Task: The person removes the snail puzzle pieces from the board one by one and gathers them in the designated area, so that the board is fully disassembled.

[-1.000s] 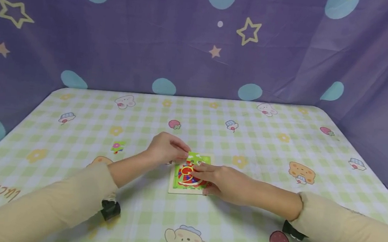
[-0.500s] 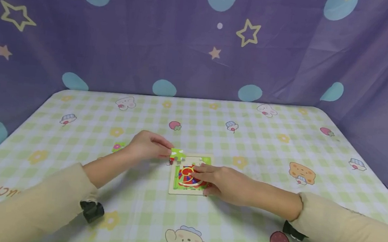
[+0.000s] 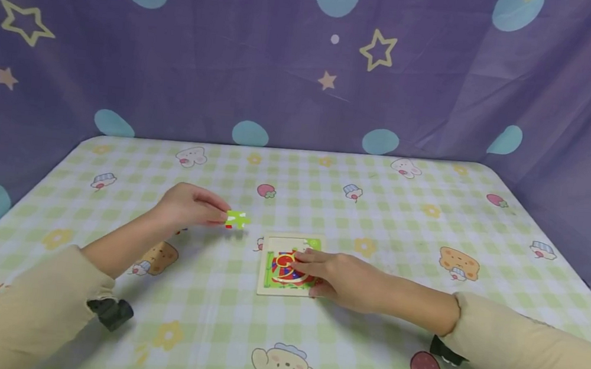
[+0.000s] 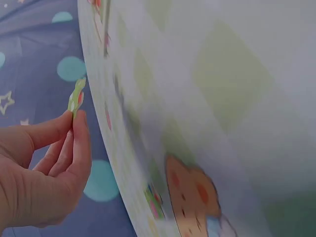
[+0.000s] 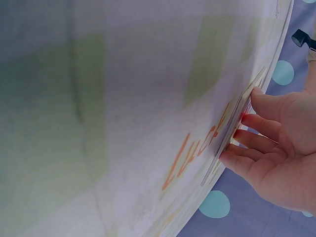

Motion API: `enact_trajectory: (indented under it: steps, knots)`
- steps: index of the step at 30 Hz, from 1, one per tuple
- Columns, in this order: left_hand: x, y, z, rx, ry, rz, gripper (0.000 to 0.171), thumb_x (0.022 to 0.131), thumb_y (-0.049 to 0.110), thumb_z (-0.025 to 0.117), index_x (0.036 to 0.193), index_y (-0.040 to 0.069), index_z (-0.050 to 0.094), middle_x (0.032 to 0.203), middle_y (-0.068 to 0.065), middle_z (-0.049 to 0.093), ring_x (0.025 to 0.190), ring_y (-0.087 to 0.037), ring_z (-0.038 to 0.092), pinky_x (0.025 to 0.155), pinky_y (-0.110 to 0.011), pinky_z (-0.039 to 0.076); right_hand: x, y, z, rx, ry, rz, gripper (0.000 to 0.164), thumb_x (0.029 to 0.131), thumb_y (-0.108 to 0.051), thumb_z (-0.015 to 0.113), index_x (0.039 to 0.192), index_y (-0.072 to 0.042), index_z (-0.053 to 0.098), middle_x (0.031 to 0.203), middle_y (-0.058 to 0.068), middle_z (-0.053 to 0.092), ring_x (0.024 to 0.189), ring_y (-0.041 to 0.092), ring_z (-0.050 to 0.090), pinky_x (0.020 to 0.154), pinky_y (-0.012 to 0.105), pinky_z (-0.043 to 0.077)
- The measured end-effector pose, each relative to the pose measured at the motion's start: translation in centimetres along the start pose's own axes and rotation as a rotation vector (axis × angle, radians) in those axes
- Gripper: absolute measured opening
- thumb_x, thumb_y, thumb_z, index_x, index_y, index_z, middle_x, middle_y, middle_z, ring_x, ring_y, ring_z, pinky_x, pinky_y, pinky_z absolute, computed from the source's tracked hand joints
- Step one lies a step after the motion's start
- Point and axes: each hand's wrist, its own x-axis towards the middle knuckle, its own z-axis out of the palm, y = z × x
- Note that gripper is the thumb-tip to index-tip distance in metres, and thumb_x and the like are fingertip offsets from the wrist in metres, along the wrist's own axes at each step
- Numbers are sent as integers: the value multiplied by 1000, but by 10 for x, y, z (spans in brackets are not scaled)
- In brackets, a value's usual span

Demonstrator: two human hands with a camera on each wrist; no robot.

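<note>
Between thumb and fingertips, my left hand (image 3: 189,205) pinches a green jigsaw piece (image 3: 237,220) with white and red marks, raised above the tablecloth. In the left wrist view the piece (image 4: 76,96) is seen nearly edge-on. My right hand (image 3: 345,279) rests on the right side of a small wooden puzzle board (image 3: 261,273), its fingers extended over a red and blue picture on green. The board's upper left shows bare pale wood; the fingers hide part of its right. Below the left hand, another colourful piece (image 4: 154,201) lies on the cloth, mostly hidden by the wrist in the head view.
A green and white checked tablecloth (image 3: 375,358) with printed cartoons covers the table. Behind it hangs a purple curtain (image 3: 264,68) with stars and blue dots. A black wrist device (image 3: 111,313) sits under the left sleeve.
My left hand has carried the green jigsaw piece off the board's upper left, moving away to the left. The right hand has stayed on the board.
</note>
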Motion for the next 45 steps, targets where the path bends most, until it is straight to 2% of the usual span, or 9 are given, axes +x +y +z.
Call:
enact_trajectory:
  steps: [4, 10, 16, 20, 27, 35, 41, 45]
  knots:
    - [2, -9, -9, 53, 22, -3, 33, 84, 23, 74, 112, 6, 70, 102, -2, 74, 86, -9, 72, 86, -32, 57, 0, 0, 0, 3, -3, 5, 49, 91, -20, 64, 138, -8, 52, 148, 9, 46, 138, 26, 44, 106, 42, 45]
    - [6, -20, -15, 161, 62, -22, 30, 84, 24, 74, 108, 6, 72, 89, 3, 75, 77, -6, 70, 76, -28, 54, 0, 0, 0, 3, -6, 7, 49, 91, -20, 64, 138, -8, 52, 148, 9, 46, 138, 26, 44, 105, 42, 45]
    - [6, -27, -16, 285, 118, 67, 23, 85, 18, 71, 102, 3, 73, 87, -8, 76, 71, -10, 70, 66, -26, 52, 0, 0, 0, 0, -3, 6, 49, 92, -20, 64, 138, -8, 52, 148, 9, 46, 138, 25, 44, 106, 42, 45]
    - [4, -29, -16, 343, 134, 121, 19, 85, 16, 70, 98, 2, 74, 86, -10, 75, 70, -12, 69, 62, -25, 49, 0, 0, 1, 0, 1, 4, 49, 92, -20, 64, 138, -8, 52, 148, 9, 46, 138, 25, 44, 106, 42, 44]
    - [2, -27, -13, 375, 149, 157, 16, 85, 10, 68, 96, -1, 73, 83, -13, 74, 58, -14, 62, 54, -26, 49, 0, 1, 1, -3, 3, 0, 49, 91, -20, 64, 138, -8, 52, 148, 9, 46, 138, 25, 44, 106, 42, 44]
    - [3, -28, -11, 405, 168, 145, 15, 84, 9, 68, 94, -1, 73, 81, -12, 73, 51, -12, 58, 52, -25, 47, 0, 1, 2, -4, 1, -4, 50, 92, -20, 64, 138, -8, 52, 148, 9, 46, 138, 25, 44, 106, 41, 45]
    - [4, -26, -11, 426, 171, 146, 17, 85, 12, 69, 95, -1, 73, 86, -13, 73, 53, -13, 59, 54, -25, 46, 0, 2, 2, -12, 7, -5, 49, 91, -20, 64, 138, -8, 52, 148, 9, 47, 138, 25, 44, 105, 41, 45]
    - [4, -21, -11, 448, 177, 154, 20, 86, 15, 69, 99, 1, 73, 91, -14, 74, 65, -15, 62, 61, -27, 48, 0, 1, 1, -17, 8, -3, 49, 91, -20, 65, 137, -8, 53, 148, 9, 47, 138, 24, 45, 105, 42, 45]
